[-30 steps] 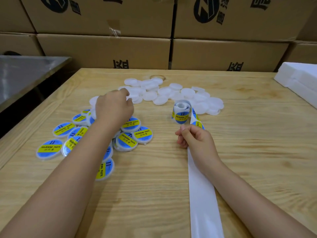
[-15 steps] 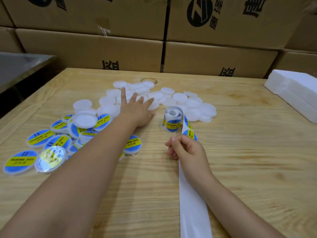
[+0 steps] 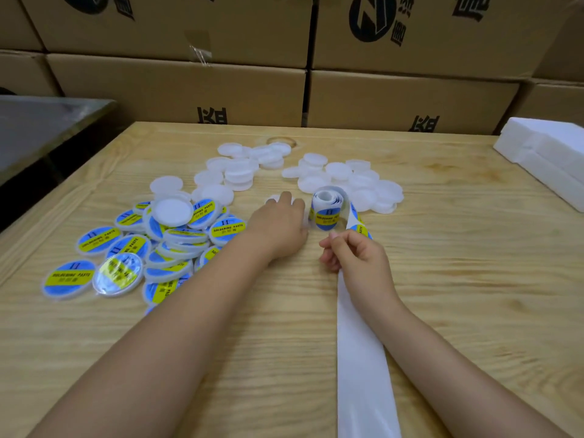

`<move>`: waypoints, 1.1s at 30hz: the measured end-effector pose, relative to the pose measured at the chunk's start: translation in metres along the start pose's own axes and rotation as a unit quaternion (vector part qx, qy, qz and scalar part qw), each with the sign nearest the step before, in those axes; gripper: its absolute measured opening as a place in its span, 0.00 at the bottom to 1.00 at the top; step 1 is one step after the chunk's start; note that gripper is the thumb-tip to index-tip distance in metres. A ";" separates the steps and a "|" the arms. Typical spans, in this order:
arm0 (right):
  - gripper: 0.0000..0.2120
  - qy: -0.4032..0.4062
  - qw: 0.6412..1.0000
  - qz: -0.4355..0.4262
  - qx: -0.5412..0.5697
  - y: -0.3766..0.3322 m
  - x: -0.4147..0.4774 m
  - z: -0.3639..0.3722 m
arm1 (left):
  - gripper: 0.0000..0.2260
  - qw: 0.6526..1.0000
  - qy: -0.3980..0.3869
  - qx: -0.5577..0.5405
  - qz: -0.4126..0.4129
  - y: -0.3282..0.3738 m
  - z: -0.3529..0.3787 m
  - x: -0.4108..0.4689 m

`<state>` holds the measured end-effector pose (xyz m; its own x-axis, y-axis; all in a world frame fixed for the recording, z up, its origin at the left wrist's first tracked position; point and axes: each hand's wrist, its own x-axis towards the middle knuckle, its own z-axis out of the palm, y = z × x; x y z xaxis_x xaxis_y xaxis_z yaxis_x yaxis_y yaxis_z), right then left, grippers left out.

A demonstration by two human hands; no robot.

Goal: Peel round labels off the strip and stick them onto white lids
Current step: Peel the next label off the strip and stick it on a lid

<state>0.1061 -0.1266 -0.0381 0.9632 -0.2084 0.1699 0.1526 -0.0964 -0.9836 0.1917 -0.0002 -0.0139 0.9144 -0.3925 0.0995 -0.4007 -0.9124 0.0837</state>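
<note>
Head view showed me the left hand drawn back from the blank pile, palm down over one white lid, grip unclear; the right hand pinched the strip beside its roll, ready for the next label

free: I see bare table on my right and close in front | left: heap of labelled lids in the way | back: white lids, then boxes | middle: label roll, white strip running toward me | far right: foam blocks
</note>
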 end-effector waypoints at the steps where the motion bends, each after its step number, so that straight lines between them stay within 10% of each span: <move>1: 0.12 0.007 1.000 -0.001 -0.002 0.000 0.000 -0.001 | 0.15 1.000 0.001 0.004 0.005 0.005 -0.001 -0.008; 12: 0.12 0.094 0.995 0.027 0.033 -0.004 -0.001 -0.005 | 0.20 0.995 0.038 0.082 -0.050 0.063 0.008 -0.082; 18: 0.10 0.119 0.969 0.111 0.185 -0.015 -0.001 -0.016 | 0.05 0.947 0.275 -0.004 0.168 0.075 0.012 -0.100; 24: 0.10 0.060 0.979 0.114 0.156 -0.027 0.006 -0.030 | 0.09 0.949 0.090 -0.065 0.297 0.071 0.009 -0.103; 33: 0.13 -0.076 0.972 0.210 -0.073 -0.047 0.033 -0.020 | 0.09 0.916 0.113 -0.141 0.359 0.074 0.007 -0.113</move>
<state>0.1259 -0.1487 0.0149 0.9570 -0.1146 -0.2664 -0.2834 -0.1738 -0.9431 0.0588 -0.0244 -0.0262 0.3867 -0.8166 0.4286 -0.9221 -0.3496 0.1658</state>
